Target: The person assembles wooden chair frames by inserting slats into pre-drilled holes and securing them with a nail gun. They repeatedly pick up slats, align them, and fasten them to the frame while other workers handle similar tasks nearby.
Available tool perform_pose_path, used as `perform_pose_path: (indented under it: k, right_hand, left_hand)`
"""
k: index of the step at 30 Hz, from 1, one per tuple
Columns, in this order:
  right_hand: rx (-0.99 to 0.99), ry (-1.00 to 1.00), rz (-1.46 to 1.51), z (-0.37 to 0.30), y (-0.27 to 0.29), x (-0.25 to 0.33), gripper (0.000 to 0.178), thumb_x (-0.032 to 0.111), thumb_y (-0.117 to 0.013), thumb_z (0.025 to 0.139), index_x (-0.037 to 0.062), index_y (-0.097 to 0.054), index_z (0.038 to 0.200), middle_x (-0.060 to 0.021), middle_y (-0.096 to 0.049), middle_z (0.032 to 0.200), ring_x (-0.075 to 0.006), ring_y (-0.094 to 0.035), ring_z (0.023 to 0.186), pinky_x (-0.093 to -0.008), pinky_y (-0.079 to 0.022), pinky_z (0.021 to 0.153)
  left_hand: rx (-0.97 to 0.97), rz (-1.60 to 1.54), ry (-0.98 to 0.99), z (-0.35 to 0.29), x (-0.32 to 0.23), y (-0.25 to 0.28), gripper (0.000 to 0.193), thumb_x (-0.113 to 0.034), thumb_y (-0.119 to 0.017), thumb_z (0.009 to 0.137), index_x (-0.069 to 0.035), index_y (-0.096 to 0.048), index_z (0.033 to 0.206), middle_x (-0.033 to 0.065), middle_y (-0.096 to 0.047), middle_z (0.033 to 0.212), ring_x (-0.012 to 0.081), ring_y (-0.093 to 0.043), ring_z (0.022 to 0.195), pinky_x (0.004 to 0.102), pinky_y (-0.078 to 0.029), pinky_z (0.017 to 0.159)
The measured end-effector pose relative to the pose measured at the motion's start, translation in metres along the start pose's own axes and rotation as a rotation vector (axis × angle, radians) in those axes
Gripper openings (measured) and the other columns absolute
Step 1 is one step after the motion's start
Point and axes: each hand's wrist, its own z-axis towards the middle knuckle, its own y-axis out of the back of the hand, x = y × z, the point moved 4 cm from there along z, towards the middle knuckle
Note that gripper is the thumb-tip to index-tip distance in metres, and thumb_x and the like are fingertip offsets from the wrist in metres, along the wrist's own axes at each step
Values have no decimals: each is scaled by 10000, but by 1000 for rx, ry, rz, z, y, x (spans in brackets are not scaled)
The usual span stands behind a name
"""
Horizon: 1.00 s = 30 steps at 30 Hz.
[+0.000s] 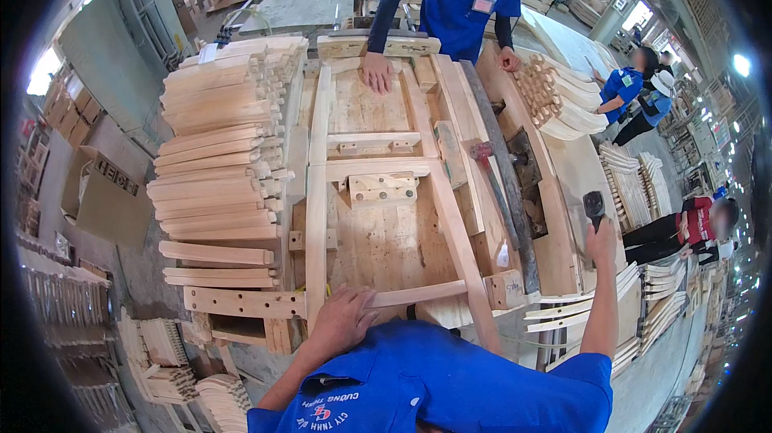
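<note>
My left hand rests on the near left corner of a pale wooden frame, where a curved crosspiece meets the left rail. Its fingers lie flat over the joint. Out to the right, my right hand is raised and wrapped round a tool with a black rounded end; its exact kind cannot be made out. The frame lies in a wooden jig on the bench, its right rail slanting outward toward me. Across the bench, a co-worker's hand lies at the frame's far end.
Stacked curved wooden slats line the bench's left side. A red-headed hammer and a small white bottle lie right of the frame, by a long metal bar. More slats are piled at far right. A cardboard box stands left.
</note>
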Motion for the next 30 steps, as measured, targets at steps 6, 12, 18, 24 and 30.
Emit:
perform_pose_path:
  k: [6, 12, 18, 24, 30]
  right_hand:
    - [-53, -46, -90, -24, -31, -11, 657, 208, -699, 1021, -67, -419, 1548, -239, -527, 1422, -444, -668, 1194, -515, -580, 948]
    - [-295, 91, -153, -48, -20, -11, 646, 222, -718, 1008, -30, -475, 1550, -238, -490, 1524, -432, -609, 1273, -505, -545, 1016]
    - [28, -55, 607, -152, 3, 36, 222, 204, -661, 1045, 22, -753, 958, -122, -673, 687, -299, -696, 681, -417, -545, 692]
    - [617, 113, 594, -275, -6, 129, 207, 234, -716, 1008, 29, -741, 1023, -150, -760, 879, -201, -728, 792, -371, -590, 763]
    - [1174, -379, 1505, -247, -71, 184, 218, 230, -713, 1051, 26, -658, 996, -91, -708, 833, -212, -726, 738, -366, -598, 614]
  left_hand:
    - [-36, -16, 6, -3, -10, 5, 386, -183, -802, 922, -6, -715, 1253, 214, -723, 1275, 419, -674, 1207, 494, -528, 1087]
    - [-196, -79, 83, -26, -22, 32, 315, -132, -810, 908, -14, -732, 1189, 192, -756, 1177, 409, -715, 1128, 465, -571, 1010]
    - [-395, -82, 502, -97, -29, 60, 243, -149, -821, 942, -14, -738, 1126, 194, -753, 993, 308, -758, 905, 394, -597, 803]
    - [-121, -198, 891, -137, -8, 38, 338, -271, -792, 994, 27, -685, 1111, 174, -733, 901, 250, -746, 791, 374, -595, 725]
    - [-99, -1038, 1020, -114, 10, 11, 389, -294, -751, 1011, 41, -622, 1161, 104, -685, 851, 179, -707, 723, 326, -577, 635]
